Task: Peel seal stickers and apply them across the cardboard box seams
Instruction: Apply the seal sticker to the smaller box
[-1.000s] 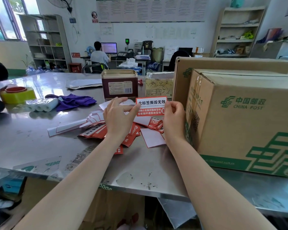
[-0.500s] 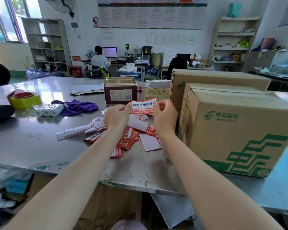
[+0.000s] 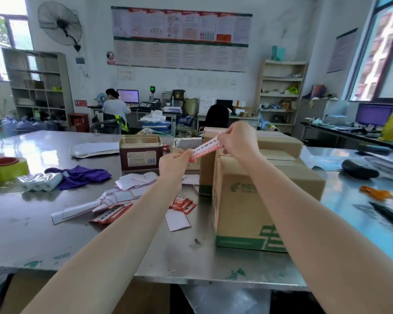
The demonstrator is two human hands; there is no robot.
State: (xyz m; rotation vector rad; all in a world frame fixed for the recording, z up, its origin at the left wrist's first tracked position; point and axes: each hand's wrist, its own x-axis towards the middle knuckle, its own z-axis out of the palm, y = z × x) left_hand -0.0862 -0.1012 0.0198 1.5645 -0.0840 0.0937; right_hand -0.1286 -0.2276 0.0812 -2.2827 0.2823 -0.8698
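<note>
A red and white seal sticker (image 3: 204, 148) is stretched between both hands, tilted up to the right, above the top left edge of the near cardboard box (image 3: 247, 200). My left hand (image 3: 175, 162) pinches its lower left end. My right hand (image 3: 236, 139) pinches its upper right end over the box top. A second cardboard box (image 3: 279, 141) stands behind the first. More red seal stickers (image 3: 183, 203) and white peeled backing papers (image 3: 132, 184) lie scattered on the metal table (image 3: 43, 234) left of the boxes.
A dark red tin (image 3: 141, 152) and a small open carton (image 3: 186, 143) stand behind the stickers. A purple cloth (image 3: 82, 175), white rolls (image 3: 41, 181) and a yellow tape roll (image 3: 7, 168) sit at left. Black tools (image 3: 359, 168) and papers lie at right.
Both hands have lifted the sticker up and to the right, from in front of the box's left side to above its top edge. The camera has tilted upward.
</note>
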